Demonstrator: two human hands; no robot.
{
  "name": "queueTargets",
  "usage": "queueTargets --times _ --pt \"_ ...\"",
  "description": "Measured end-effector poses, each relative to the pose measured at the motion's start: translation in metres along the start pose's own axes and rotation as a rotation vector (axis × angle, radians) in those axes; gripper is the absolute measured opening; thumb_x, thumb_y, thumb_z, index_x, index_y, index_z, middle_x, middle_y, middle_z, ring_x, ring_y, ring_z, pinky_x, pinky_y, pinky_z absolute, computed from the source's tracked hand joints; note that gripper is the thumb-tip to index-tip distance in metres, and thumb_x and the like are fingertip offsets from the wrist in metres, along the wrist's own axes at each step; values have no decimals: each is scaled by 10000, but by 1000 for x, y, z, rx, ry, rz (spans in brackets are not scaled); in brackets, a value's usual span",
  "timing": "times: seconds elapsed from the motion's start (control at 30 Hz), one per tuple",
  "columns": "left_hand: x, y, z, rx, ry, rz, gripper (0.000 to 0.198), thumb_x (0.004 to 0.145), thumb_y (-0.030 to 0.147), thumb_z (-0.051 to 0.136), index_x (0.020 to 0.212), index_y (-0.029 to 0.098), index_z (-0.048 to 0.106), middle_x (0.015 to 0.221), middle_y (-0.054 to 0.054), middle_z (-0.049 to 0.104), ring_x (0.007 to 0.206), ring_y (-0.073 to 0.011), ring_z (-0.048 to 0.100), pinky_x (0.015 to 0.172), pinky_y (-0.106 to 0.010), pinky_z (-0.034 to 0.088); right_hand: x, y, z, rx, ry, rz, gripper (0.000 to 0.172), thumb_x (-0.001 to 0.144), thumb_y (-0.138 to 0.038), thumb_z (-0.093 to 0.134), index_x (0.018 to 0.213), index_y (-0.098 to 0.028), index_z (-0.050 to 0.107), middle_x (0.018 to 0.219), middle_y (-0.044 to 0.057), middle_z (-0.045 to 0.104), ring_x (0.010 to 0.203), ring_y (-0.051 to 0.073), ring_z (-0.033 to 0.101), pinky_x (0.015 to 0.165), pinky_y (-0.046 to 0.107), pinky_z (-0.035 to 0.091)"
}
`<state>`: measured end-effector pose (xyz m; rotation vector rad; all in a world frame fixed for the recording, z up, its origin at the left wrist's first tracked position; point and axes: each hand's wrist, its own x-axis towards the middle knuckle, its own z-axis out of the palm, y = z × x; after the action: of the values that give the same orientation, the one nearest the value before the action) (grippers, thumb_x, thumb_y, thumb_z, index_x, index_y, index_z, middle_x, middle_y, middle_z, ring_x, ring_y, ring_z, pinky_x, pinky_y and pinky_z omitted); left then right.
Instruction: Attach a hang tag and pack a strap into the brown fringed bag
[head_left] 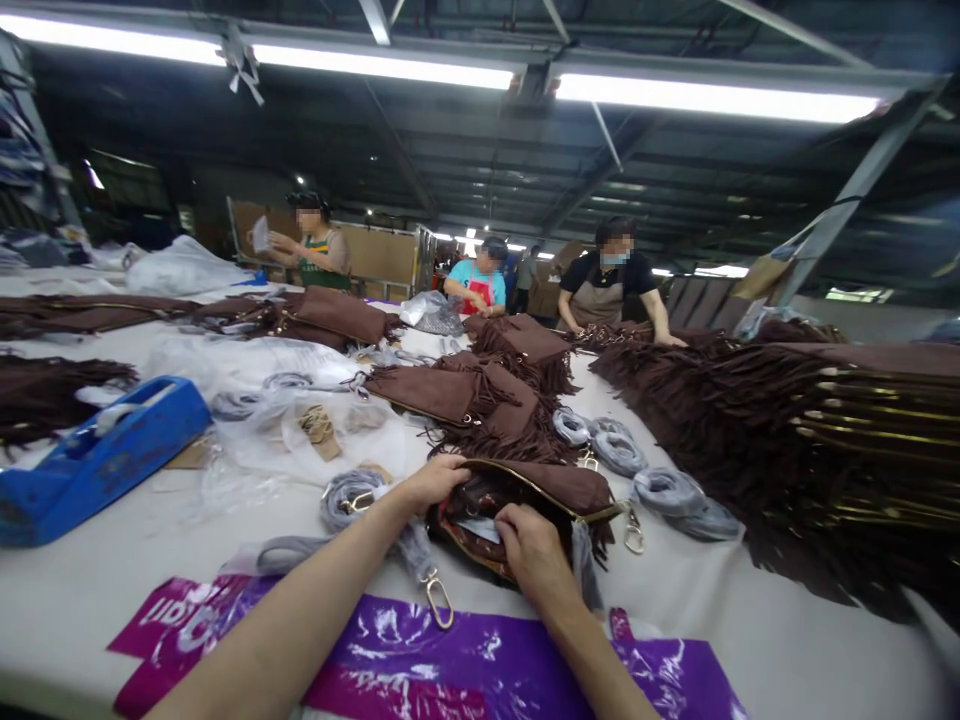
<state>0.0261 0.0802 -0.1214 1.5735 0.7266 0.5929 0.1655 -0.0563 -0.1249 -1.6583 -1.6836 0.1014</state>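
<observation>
A brown fringed handbag (555, 482) lies in front of me with its zip undone and its mouth gaping. My left hand (439, 480) grips the bag's far left rim, fingers closed over the edge. At the mouth, my right hand (534, 550) has its fingers bent together around the edge of something whitish (484, 528) inside the bag; what it is I cannot make out. A gold clasp (634, 530) hangs at the bag's right end. Left of the bag, a wrapped grey strap (356, 500) lies coiled, and another gold clasp (437, 600) rests nearer me.
Purple plastic packaging (435, 650) covers the table's near edge. At left stands a blue tape dispenser (105, 450). Stacked brown bags (862, 420) rise on the right, beside coiled straps (667, 490). More bags (450, 395) and clear plastic (292, 430) lie ahead. Several co-workers stand beyond.
</observation>
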Motion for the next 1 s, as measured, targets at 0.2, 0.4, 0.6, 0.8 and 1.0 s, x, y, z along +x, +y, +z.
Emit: queueTargets --times 0.2,0.4,0.6,0.8,1.0 --pt "6 -8 -5 -214 -14 -112 237 696 297 641 861 128 617 644 15 597 568 -121 553 605 -250 469 4 -10 10 87 -9 13 249 873 -259 457 715 -197 640 732 42 657 684 181 622 645 259 476" --pt "7 -9 -4 -297 9 -155 142 688 250 642 749 135 585 600 13 596 503 -106 520 519 -219 423 11 -24 27 447 22 239 260 837 -442 541 813 -196 623 676 13 653 559 179 632 452 233 474" --pt "6 -10 -4 -307 72 -141 82 701 208 611 684 138 572 556 23 567 470 -98 479 482 -208 371 17 -24 37 496 44 195 258 800 -429 625 913 -218 529 648 -17 632 577 182 650 471 237 511" --pt "7 -13 0 -276 137 -102 31 694 143 574 664 137 565 539 35 527 476 -92 439 491 -211 334 20 -25 37 252 95 55 218 848 -408 597 926 -210 549 679 -6 640 606 170 644 572 246 525" --pt "6 -15 1 -230 160 -78 48 699 124 536 656 139 548 537 33 501 476 -100 417 497 -226 324 19 -34 44 25 146 -62 213 926 -366 440 1059 -208 492 741 22 663 609 189 657 588 278 513"
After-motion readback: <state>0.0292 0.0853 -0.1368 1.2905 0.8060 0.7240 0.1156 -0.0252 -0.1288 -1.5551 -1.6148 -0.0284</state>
